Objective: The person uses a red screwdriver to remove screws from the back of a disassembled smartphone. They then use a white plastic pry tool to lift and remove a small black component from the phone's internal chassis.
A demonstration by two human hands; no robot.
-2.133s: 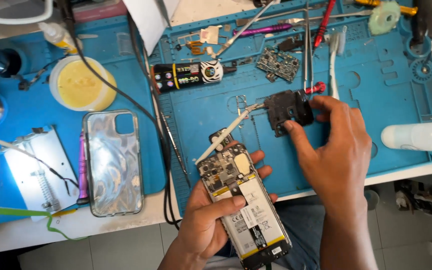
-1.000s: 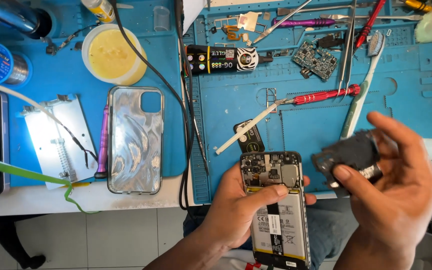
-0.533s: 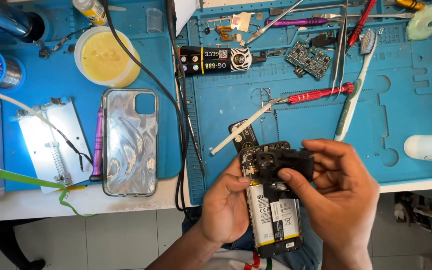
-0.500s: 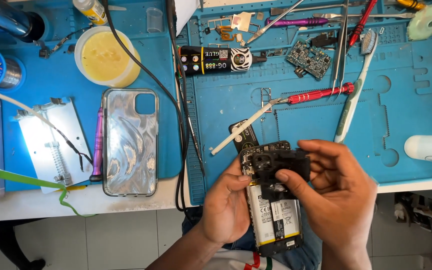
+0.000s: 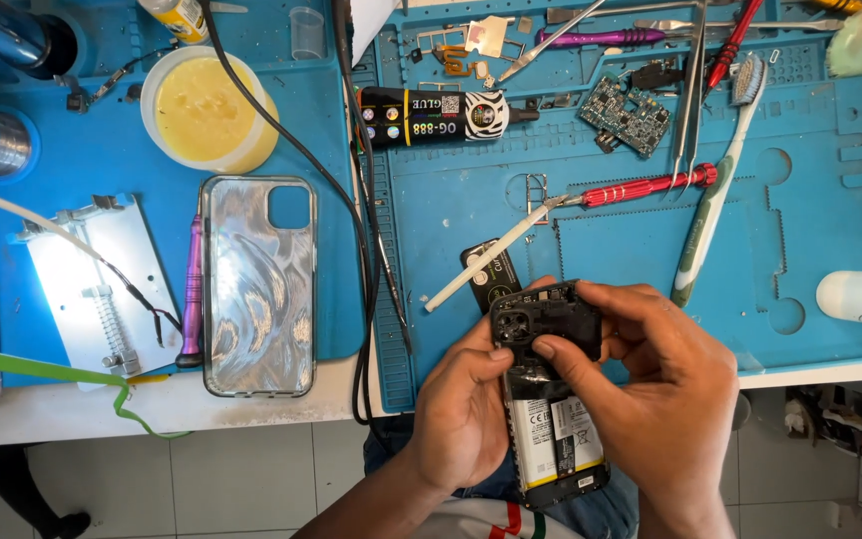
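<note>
The right hand (image 5: 650, 384) pinches a black plastic camera cover (image 5: 543, 321) between fingertips and thumb, pressing it over the top end of an opened phone (image 5: 556, 439). The left hand (image 5: 466, 409) is wrapped around the phone's left edge, its thumb tip closed on the cover's lower left corner. The phone lies back-up with its white-labelled battery showing, held just past the near edge of a blue work mat (image 5: 830, 250). On the mat, just beyond the hands, lies a white stick (image 5: 486, 262); farther off are a red-handled screwdriver (image 5: 641, 187), a green-and-white toothbrush (image 5: 712, 190), a small circuit board (image 5: 626, 113) and a black glue tube (image 5: 441, 115). To the left lies a clear phone case (image 5: 256, 284).
</note>
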